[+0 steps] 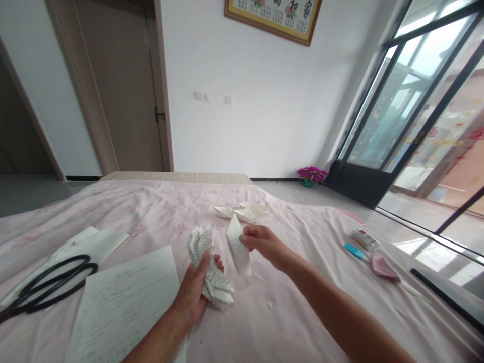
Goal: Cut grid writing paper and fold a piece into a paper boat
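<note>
Paper [126, 297] lay nearest; left hand [194, 285] clasped folded strips [218, 283], right hand [263, 243] pinched another strip [238, 252], likely light, crushable, best held edgewise.

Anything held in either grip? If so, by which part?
Left grip: bundle of folded papers, held around its middle. Right grip: single folded paper, pinched at its right edge.

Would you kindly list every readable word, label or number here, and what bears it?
"家" on the framed picture; beside it a cut-off sign, perhaps "和"; smaller lines unreadable.
Sheet of paper: handwriting lines, too blurred.
Paper under the scissors: marks, blurred.
Folded papers in the left hand: marks, too blurred.
Folded piece in the right hand: faint marks, unreadable.
White packet: red label, too small.
</note>
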A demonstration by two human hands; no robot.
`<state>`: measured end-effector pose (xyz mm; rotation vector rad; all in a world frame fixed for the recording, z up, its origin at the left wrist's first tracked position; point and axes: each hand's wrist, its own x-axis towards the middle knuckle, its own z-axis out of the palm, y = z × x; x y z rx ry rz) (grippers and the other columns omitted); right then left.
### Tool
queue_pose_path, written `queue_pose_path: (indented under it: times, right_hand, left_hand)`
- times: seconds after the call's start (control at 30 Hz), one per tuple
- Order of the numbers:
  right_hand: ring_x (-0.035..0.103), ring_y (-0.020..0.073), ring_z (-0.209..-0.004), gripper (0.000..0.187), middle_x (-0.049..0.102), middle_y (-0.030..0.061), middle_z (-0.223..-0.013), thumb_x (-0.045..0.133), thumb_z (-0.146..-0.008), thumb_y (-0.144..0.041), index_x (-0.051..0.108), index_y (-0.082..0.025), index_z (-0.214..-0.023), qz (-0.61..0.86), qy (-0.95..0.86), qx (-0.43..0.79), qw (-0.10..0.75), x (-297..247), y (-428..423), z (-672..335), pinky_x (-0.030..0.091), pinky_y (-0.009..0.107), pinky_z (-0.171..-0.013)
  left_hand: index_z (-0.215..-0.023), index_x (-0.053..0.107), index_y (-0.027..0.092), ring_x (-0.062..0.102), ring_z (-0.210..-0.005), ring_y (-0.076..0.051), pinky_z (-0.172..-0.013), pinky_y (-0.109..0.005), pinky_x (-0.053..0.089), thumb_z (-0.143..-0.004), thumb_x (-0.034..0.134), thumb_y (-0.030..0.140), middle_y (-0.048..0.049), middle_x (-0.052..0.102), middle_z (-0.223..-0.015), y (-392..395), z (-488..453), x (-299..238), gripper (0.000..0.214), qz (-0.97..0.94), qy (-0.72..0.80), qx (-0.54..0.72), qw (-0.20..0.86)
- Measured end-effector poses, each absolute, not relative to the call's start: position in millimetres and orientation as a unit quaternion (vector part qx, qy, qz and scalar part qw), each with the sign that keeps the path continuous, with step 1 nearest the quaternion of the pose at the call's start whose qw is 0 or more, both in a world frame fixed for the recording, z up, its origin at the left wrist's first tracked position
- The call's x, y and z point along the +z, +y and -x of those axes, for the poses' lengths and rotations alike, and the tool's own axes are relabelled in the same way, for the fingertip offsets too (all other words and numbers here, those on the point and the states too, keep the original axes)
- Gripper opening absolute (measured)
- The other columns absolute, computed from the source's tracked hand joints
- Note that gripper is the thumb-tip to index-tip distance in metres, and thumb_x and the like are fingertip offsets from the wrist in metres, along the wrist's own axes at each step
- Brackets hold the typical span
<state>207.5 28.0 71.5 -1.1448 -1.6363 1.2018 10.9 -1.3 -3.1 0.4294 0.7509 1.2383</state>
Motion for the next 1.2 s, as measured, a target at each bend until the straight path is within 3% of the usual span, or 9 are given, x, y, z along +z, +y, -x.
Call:
queue_pose_path:
  times: [0.07,0.2,0.37,0.57,0.7,0.8,0.9,1.07,1.2]
  right_hand:
    - [0.045,0.0095,-0.058,0.030,0.050,-0.0038,-0.063,0.069,-0.072,-0.043,0.054,-0.018,-0.071,0.437,-0.631,0.516,0.381,61,21,-175,0.037,0.024,-0.059]
    - [0.043,0.0091,-0.055,0.018,0.049,-0.0053,-0.059,0.062,-0.077,-0.033,0.053,-0.018,-0.073,0.456,-0.635,0.490,0.386,42,21,-142,0.034,0.022,-0.053]
    - [0.045,0.0079,-0.052,0.008,0.051,-0.0053,-0.058,0.061,-0.072,-0.022,0.054,-0.018,-0.071,0.506,-0.634,0.436,0.390,32,27,-137,0.031,0.020,-0.047]
    - [0.057,0.0099,-0.050,0.014,0.062,-0.0018,-0.061,0.054,-0.081,-0.028,0.060,-0.016,-0.084,0.494,-0.617,0.515,0.333,40,35,-146,0.045,0.021,-0.051]
    - [0.065,0.0127,-0.063,0.026,0.072,0.0047,-0.076,0.042,-0.090,-0.023,0.063,-0.015,-0.101,0.596,-0.691,0.284,0.294,43,59,-175,0.049,0.024,-0.060]
    - [0.065,0.0204,-0.086,0.027,0.072,0.0103,-0.095,0.043,-0.089,-0.019,0.063,-0.015,-0.107,0.641,-0.688,0.148,0.306,41,77,-196,0.049,0.034,-0.077]
    - [0.051,0.0274,-0.115,0.029,0.066,0.0116,-0.116,0.049,-0.086,-0.016,0.065,-0.019,-0.110,0.638,-0.711,0.037,0.292,38,94,-202,0.039,0.043,-0.096]
    - [0.028,0.0259,-0.137,0.036,0.049,0.0095,-0.143,0.051,-0.084,-0.009,0.066,-0.020,-0.115,0.589,-0.768,-0.063,0.244,29,128,-184,0.021,0.041,-0.111]
    - [0.026,0.0272,-0.139,0.028,0.054,0.0143,-0.137,0.048,-0.085,-0.007,0.073,-0.015,-0.096,0.585,-0.772,-0.092,0.232,27,153,-174,0.017,0.042,-0.112]
  left_hand:
    - [-0.107,0.066,0.013,0.071,-0.081,-0.023,-0.075,-0.034,0.058,-0.073,0.079,0.044,-0.0093,0.073,-0.087,-4,-11,0,0.048,-0.226,0.307,0.555,0.739]
    - [-0.108,0.066,0.013,0.070,-0.091,-0.026,-0.079,-0.034,0.057,-0.069,0.079,0.052,-0.0101,0.074,-0.094,-8,-9,3,0.056,-0.253,0.276,0.561,0.738]
    - [-0.112,0.065,0.013,0.070,-0.086,-0.021,-0.076,-0.028,0.056,-0.074,0.079,0.037,-0.0085,0.074,-0.098,-9,-6,4,0.048,-0.296,0.292,0.550,0.725]
    - [-0.115,0.064,0.012,0.072,-0.088,-0.022,-0.079,-0.031,0.057,-0.081,0.070,0.026,-0.0110,0.074,-0.099,-6,-10,5,0.037,-0.266,0.293,0.546,0.738]
    - [-0.117,0.061,0.012,0.072,-0.083,-0.022,-0.076,-0.035,0.059,-0.079,0.064,0.013,-0.0120,0.074,-0.098,-2,-10,2,0.039,-0.186,0.351,0.561,0.726]
    - [-0.113,0.062,0.012,0.072,-0.076,-0.021,-0.071,-0.035,0.059,-0.072,0.065,0.007,-0.0104,0.074,-0.097,1,-8,-1,0.042,-0.169,0.356,0.562,0.727]
    - [-0.103,0.065,0.011,0.070,-0.068,-0.018,-0.064,-0.030,0.058,-0.067,0.066,0.004,-0.0086,0.074,-0.087,3,-7,-4,0.037,-0.183,0.359,0.562,0.722]
    - [-0.104,0.064,0.013,0.066,-0.061,-0.014,-0.059,-0.027,0.056,-0.068,0.067,0.002,-0.0050,0.072,-0.084,4,-6,-4,0.037,-0.162,0.359,0.585,0.709]
    - [-0.105,0.063,0.015,0.067,-0.064,-0.014,-0.062,-0.027,0.057,-0.073,0.068,0.004,-0.0053,0.071,-0.088,7,-4,-5,0.035,-0.130,0.348,0.594,0.714]
